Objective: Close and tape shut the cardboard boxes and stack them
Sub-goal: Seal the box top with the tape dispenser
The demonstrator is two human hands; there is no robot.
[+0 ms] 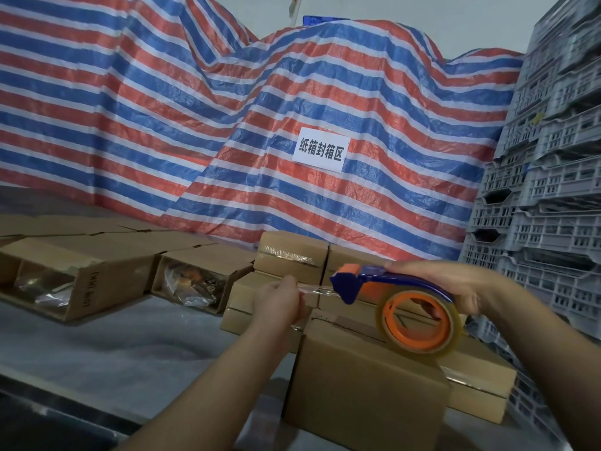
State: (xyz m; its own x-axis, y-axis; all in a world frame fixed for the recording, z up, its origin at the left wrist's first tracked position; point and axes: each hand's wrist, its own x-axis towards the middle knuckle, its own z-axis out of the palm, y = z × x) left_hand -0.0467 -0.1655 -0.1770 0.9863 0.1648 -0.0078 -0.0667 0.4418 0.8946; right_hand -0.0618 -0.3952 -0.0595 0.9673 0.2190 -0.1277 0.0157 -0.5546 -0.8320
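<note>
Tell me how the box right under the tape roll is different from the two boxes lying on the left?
The near box has its flaps folded shut, while the two left boxes lie on their sides with open ends showing packets inside. The near box sits right below the tape dispenser, which the right hand grips while the left hand pinches the tape end; the left boxes sit apart, untouched. All three are plain brown cardboard.

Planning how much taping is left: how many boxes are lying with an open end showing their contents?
2. One open box lies at the far left on the grey surface; the other open box lies just right of it, beside the taped stack. Closed flaps behind may hide more.
</note>
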